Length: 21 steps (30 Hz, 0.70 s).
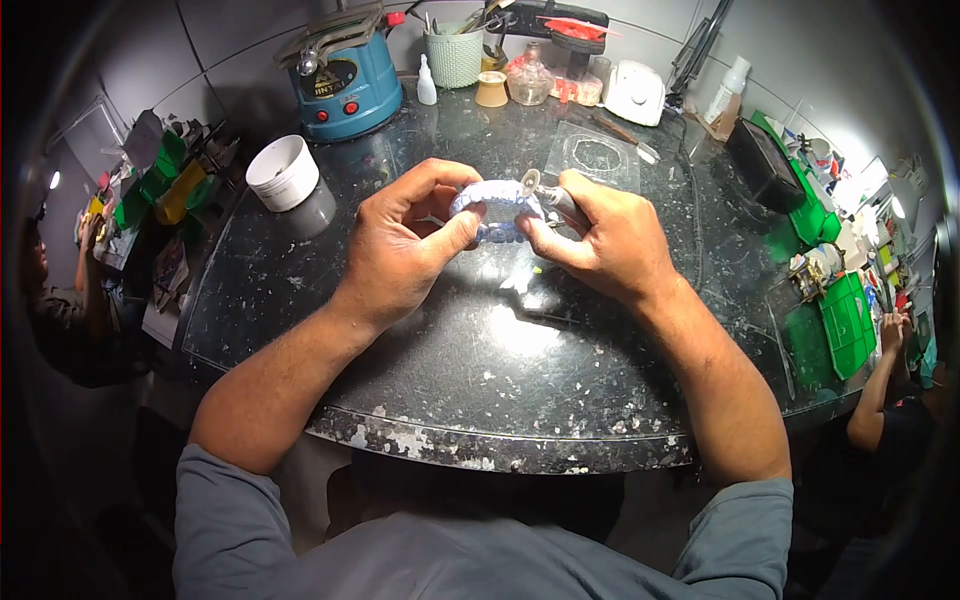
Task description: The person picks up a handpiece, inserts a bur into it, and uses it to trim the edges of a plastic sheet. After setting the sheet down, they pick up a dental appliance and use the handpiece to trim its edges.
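Observation:
Above the dark worktop (480, 360), my left hand (400, 235) pinches a bluish, translucent dental arch piece (488, 192) between thumb and fingers, toward its left end. My right hand (615, 235) is closed around a rotary handpiece (565, 205), whose body is mostly hidden by the fingers. A small round disc (531, 181) on the handpiece's tip overlaps the right end of the arch piece in this view. My right thumb reaches right up to the same end, so both hands are close together.
Behind my hands lies a clear sheet (600, 158) with an arch-shaped outline. A white tub (282, 175) and a blue machine (350, 85) stand left. A tool cup (455, 58), glass burner (530, 78) and white device (634, 93) line the back. Co-workers' hands (893, 332) show at both sides.

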Available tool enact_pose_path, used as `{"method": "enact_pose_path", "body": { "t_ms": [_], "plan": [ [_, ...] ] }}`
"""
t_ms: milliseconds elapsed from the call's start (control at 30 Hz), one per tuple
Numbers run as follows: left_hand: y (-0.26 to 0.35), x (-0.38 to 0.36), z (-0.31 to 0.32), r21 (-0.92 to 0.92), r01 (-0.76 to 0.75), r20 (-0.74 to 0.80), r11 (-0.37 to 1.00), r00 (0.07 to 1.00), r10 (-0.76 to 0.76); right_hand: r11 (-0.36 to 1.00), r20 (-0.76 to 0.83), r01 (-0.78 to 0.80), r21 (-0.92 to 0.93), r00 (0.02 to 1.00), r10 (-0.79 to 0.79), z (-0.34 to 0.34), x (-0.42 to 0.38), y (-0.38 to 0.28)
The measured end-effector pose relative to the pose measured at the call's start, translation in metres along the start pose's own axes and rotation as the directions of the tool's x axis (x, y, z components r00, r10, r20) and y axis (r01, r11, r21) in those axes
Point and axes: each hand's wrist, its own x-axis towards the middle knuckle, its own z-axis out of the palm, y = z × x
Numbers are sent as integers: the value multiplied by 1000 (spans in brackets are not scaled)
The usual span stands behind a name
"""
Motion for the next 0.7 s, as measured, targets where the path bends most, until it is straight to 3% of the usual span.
{"method": "enact_pose_path", "body": {
  "t_ms": [700],
  "plan": [
    [1, 0, 1, 2, 11, -15, 1000, 1000, -11, 1000, 13, 11, 8, 1000, -11, 0, 0, -1]
  ]
}}
